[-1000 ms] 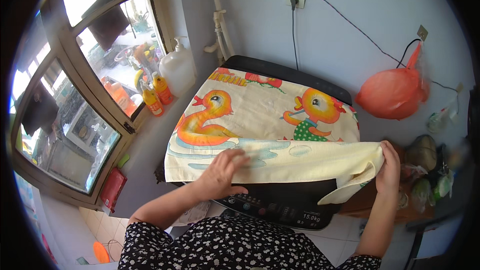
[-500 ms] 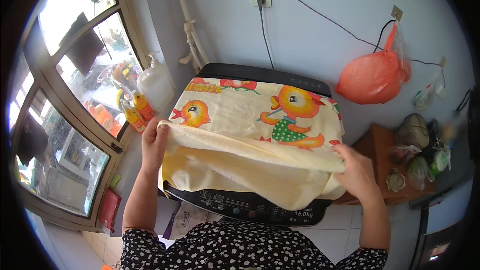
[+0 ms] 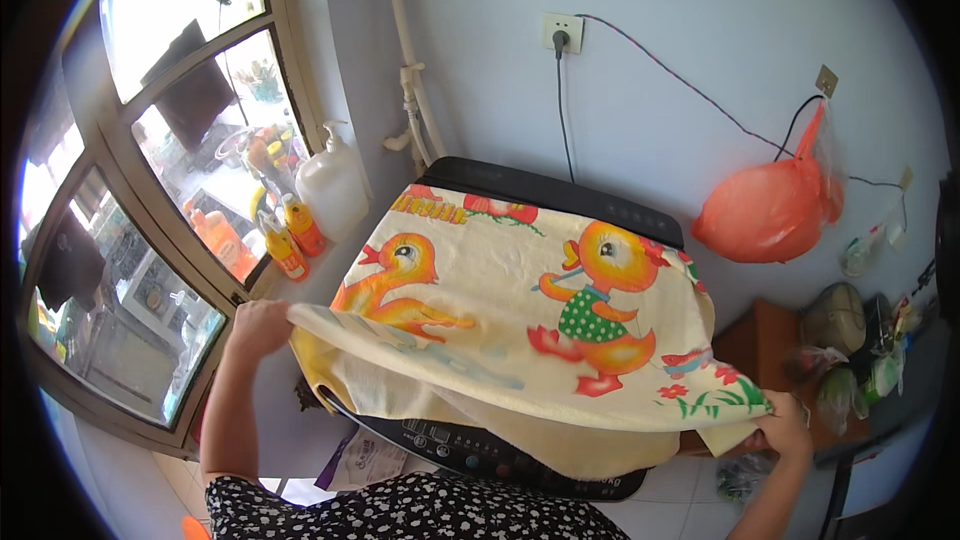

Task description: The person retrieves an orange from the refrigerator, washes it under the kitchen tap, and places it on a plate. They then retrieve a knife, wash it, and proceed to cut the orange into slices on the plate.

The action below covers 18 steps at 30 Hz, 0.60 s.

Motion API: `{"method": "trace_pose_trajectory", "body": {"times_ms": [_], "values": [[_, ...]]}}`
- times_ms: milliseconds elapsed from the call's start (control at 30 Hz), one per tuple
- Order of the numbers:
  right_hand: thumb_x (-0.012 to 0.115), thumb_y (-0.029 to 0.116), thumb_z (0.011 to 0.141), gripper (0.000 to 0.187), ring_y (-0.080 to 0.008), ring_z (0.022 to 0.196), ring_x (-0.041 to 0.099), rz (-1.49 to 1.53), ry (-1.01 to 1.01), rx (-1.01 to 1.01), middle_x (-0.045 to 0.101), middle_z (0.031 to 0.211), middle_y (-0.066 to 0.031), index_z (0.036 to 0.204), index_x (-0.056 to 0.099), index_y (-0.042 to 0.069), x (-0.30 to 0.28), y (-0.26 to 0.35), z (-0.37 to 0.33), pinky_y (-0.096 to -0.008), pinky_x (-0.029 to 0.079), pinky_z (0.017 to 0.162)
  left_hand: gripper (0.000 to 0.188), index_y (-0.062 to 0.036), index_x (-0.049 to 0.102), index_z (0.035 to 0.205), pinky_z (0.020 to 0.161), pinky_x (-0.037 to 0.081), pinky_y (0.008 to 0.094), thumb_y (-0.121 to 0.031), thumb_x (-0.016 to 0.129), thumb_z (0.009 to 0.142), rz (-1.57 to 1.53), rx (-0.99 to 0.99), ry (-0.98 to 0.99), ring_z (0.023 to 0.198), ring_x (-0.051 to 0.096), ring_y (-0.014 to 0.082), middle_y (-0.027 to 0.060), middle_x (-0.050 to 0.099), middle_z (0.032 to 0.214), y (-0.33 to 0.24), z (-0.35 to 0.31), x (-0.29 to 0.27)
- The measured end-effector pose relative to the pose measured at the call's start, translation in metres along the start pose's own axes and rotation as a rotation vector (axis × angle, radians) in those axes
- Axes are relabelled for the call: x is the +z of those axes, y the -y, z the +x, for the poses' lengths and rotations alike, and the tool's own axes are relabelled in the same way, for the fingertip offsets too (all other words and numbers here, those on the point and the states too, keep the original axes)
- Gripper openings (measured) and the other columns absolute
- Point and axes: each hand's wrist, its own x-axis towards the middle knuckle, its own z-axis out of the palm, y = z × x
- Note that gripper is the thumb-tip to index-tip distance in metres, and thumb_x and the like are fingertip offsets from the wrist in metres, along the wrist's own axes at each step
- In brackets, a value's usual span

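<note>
A cream cloth [image 3: 490, 270] printed with orange cartoon ducks lies over the top of a black washing machine [image 3: 560, 190]. Its near part is lifted and stretched between my hands, with the plain underside hanging below the fold. My left hand [image 3: 262, 328] is closed on the cloth's near left corner. At the near right, my right hand [image 3: 785, 427] grips the other corner, beside printed red flowers and green grass. Below the hanging cloth, part of the machine's control panel [image 3: 450, 445] shows; the rest of the panel is covered.
A white pump bottle [image 3: 333, 185] and two orange-yellow bottles [image 3: 303, 227] stand on the window ledge at left. A red plastic bag [image 3: 765, 205] hangs on the wall at right. A brown cabinet [image 3: 757, 340] holding bagged items stands at the right. A plugged-in cord [image 3: 565, 110] runs down behind the machine.
Both hands have moved outward and lower in the picture, drawing the near edge wider. More of both printed ducks now shows. The whole view has shifted slightly.
</note>
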Motion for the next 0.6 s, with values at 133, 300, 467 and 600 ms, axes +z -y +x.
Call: {"method": "trace_pose_trajectory", "body": {"times_ms": [133,300,467,600], "values": [[0.048,-0.001,0.074,0.045,-0.0125,0.066,0.061,0.524,-0.002,-0.284,0.065,0.091,-0.0067,0.118,0.056,0.002,-0.005,-0.011,0.084,-0.0258,0.048,0.049,0.019,-0.0072,0.058,0.094,0.040,0.042,0.0251,-0.017,0.042,0.093,-1.498,-0.301,0.400,0.049,0.058,0.0137,0.0040,0.060,0.064,0.010,0.082,-0.008],[0.051,0.009,0.086,0.017,-0.0138,0.065,0.063,0.797,-0.066,-0.120,0.064,0.088,-0.0055,0.101,0.057,0.006,-0.032,-0.010,0.240,-0.0237,0.053,0.055,0.016,-0.0041,0.058,0.102,0.054,0.053,0.0241,-0.010,0.050,0.090,-1.342,-0.216,0.364,0.058,0.063,0.0140,0.0086,0.067,0.080,-0.033,0.223,-0.034],[0.054,0.016,0.088,0.041,-0.0147,0.095,0.060,0.807,-0.472,-0.506,0.059,0.110,-0.0078,0.126,0.045,0.003,-0.054,0.093,0.317,-0.0258,0.049,0.078,0.024,-0.0052,0.058,0.108,0.066,0.053,0.0259,-0.007,0.060,0.084,-1.617,-0.106,-0.323,0.081,0.065,0.0158,0.0103,0.066,0.093,-0.071,0.355,-0.079],[0.061,0.020,0.084,0.075,-0.0146,0.101,0.055,0.610,-0.478,-0.368,0.057,0.114,-0.0109,0.144,0.019,0.003,-0.037,0.098,0.385,-0.0258,0.046,0.081,0.058,-0.0050,0.046,0.128,0.080,0.048,0.0310,-0.022,0.071,0.079,-1.080,0.036,-0.307,0.093,0.059,0.0196,0.0114,0.061,0.105,-0.128,0.435,-0.028]]}}
